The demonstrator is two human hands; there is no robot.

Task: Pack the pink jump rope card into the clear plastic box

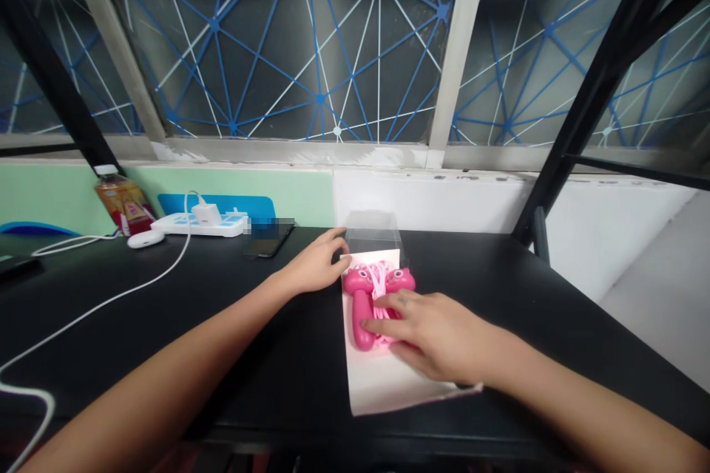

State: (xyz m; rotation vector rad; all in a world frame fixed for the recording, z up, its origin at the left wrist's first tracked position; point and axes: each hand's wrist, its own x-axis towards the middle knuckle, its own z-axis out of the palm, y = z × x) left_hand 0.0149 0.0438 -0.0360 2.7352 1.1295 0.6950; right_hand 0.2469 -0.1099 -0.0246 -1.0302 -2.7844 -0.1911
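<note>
A pink jump rope with two animal-faced handles and a coiled light pink cord lies on a white sheet of card on the black desk. My right hand rests over the right handle and the cord, its fingers spread and touching them. At the card's upper left corner is my left hand, thumb and fingers apart, beside a clear plastic box standing behind the card. The right handle is partly hidden under my right hand.
On the black desk, a dark phone lies left of the box. Further left are a white power strip with a charger, a white round-edged case, a drink bottle and a long white cable. Black metal posts flank the desk.
</note>
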